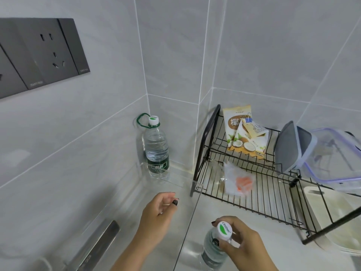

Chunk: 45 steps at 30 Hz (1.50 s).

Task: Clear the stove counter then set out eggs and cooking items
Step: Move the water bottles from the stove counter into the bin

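Observation:
My right hand (241,242) grips the neck of a small water bottle (214,249) with a white and green cap, low in the view above the pale counter (234,216). My left hand (156,214) hovers to its left with loosely curled fingers and holds nothing. A taller water bottle (156,147) with a green label and a green carry loop stands upright in the tiled corner behind a clear acrylic panel (175,179).
A black wire rack (263,200) stands at the right. It holds a coconut snack bag (244,133), a small plastic packet (239,181), a grey lid (289,147) and a clear lidded container (336,157). A white cutting board (332,218) lies under the rack. Grey wall sockets (48,53) sit upper left.

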{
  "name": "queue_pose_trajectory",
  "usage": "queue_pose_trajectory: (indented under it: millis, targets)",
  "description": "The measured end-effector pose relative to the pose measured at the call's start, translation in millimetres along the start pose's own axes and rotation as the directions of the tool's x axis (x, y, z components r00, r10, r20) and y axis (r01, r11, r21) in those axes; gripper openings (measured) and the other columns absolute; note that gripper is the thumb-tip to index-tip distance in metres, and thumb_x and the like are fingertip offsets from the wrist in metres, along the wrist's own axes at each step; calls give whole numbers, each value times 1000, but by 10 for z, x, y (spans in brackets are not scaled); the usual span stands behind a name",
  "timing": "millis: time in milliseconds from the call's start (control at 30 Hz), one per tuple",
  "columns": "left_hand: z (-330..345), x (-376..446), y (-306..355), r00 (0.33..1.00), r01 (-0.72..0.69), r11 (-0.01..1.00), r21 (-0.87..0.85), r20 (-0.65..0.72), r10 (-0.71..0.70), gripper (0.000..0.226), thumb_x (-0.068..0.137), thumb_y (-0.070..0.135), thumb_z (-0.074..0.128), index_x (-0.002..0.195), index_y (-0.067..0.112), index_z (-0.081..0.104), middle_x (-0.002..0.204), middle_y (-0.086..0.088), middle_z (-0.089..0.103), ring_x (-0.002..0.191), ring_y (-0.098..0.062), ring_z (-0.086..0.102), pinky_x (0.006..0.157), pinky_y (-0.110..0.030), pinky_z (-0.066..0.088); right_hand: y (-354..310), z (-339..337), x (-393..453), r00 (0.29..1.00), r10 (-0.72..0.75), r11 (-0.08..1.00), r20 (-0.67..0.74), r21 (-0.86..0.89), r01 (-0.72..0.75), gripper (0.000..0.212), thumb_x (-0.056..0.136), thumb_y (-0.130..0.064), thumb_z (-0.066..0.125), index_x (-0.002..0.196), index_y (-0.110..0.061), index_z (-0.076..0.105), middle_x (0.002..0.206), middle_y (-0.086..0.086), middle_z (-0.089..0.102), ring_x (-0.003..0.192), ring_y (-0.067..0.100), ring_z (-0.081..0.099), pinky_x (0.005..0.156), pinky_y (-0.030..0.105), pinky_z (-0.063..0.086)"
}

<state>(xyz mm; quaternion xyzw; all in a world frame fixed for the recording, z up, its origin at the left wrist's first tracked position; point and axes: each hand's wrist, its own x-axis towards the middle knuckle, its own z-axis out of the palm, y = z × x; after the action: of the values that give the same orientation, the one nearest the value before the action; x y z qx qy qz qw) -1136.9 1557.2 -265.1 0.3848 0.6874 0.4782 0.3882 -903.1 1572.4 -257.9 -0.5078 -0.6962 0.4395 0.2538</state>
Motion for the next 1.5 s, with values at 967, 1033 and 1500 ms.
queue_pose_trajectory:
  millis: [967, 1033, 1500]
  targets:
    - [-311, 430, -138, 995, 103, 990, -101, 14, -102, 34, 65, 36, 65, 98, 29, 69, 97, 5, 75, 89, -9, 71, 86, -33, 52, -1889, 27, 1820, 895, -378, 924, -238, -30, 382, 36, 77, -10, 79, 107, -19, 63, 99, -9, 66, 89, 5, 63, 79, 11, 51]
    - [-331, 448, -193, 993, 116, 986, -119, 2, -117, 29, 70, 33, 69, 97, 27, 70, 94, 5, 75, 89, -10, 71, 85, -33, 51, -1792, 166, 1977, 902, -348, 936, -256, -53, 347, 35, 78, -8, 77, 107, -20, 62, 98, -8, 65, 87, 6, 61, 71, 5, 47]
    - [-393, 562, -450, 979, 191, 971, -142, -42, -198, 19, 86, 7, 70, 95, 23, 70, 86, 7, 75, 79, -8, 69, 76, -27, 48, -1027, 733, 2404, 971, -58, 998, -231, -31, 52, 28, 87, -1, 65, 113, -9, 58, 94, 0, 60, 69, -4, 50, 49, -2, 37]
